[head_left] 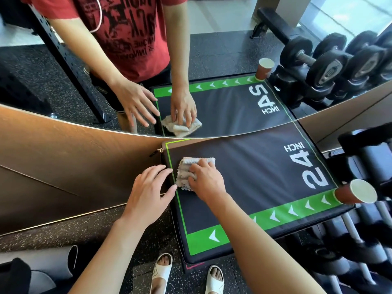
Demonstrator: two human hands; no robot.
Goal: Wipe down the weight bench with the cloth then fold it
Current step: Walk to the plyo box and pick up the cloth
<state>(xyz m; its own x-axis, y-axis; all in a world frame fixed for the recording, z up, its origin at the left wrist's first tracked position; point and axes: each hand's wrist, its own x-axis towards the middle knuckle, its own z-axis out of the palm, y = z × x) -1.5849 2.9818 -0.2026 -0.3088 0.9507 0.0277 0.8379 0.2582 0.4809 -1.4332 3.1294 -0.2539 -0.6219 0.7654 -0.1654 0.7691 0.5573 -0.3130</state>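
The cloth [192, 170], pale and fluffy, lies bunched on the black padded top of the bench [244, 183], near the bench's far left corner, just inside the thin green line that runs along its left edge. The right hand [206, 180] lies on top of the cloth, fingers bent over its near right part and pressing it down onto the pad. The left hand [149, 187] is released, fingers spread and straight, resting at the left edge of the bench just beside the cloth, its fingertips reaching that green line.

The bench top carries a broad green band with white arrowheads along its near edge and the white marking "24 INCH" towards its right side. A paper cup [354, 192] stands at the bench's near right corner. Dumbbells [360, 240] sit on a rack just right of the bench. A mirror [212, 60] rises behind the bench's far edge. White sandals [162, 270] show on the speckled floor below the bench's near left corner.
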